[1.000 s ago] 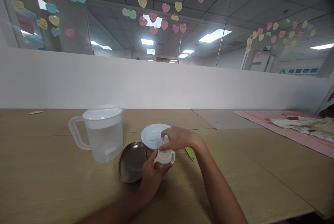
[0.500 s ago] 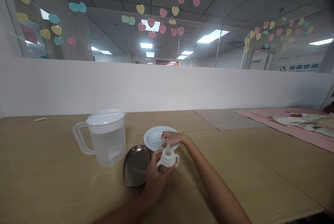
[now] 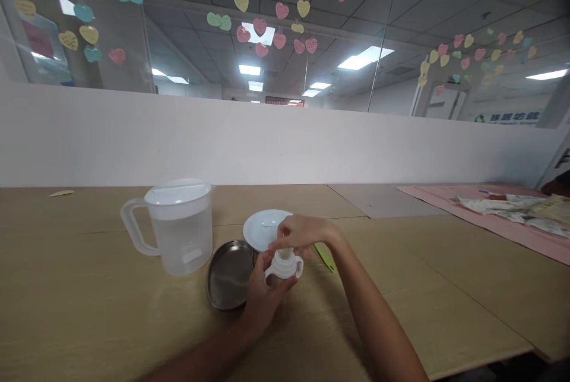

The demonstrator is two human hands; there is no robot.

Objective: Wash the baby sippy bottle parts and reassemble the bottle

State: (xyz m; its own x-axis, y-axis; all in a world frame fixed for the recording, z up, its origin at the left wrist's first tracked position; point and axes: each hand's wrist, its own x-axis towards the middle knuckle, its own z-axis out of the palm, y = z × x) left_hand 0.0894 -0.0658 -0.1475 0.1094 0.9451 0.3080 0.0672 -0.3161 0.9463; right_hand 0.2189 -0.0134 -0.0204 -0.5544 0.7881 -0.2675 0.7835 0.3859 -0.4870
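My left hand (image 3: 263,296) is wrapped round a white baby bottle (image 3: 284,264) with two side handles and holds it upright over the table. My right hand (image 3: 300,232) is right above the bottle's teat, its fingers bent and pinched together; whatever is between them is hidden. Behind both hands lies a white plate (image 3: 259,229), with a thin mark or object on it too small to name. To the left of the bottle sits a metal kidney dish (image 3: 229,278), its inside bare, partly covered by my left hand.
A lidded clear plastic jug (image 3: 184,239) holding water stands at the left. A green handle (image 3: 326,258) pokes out from behind my right wrist. On the far right, a pink cloth (image 3: 427,204) carries folded fabric. A white wall (image 3: 267,144) runs along the table's (image 3: 401,287) back.
My right hand has come from the plate towards me and now hovers at the bottle's teat. The green handle has come into sight. My left hand still grips the bottle.
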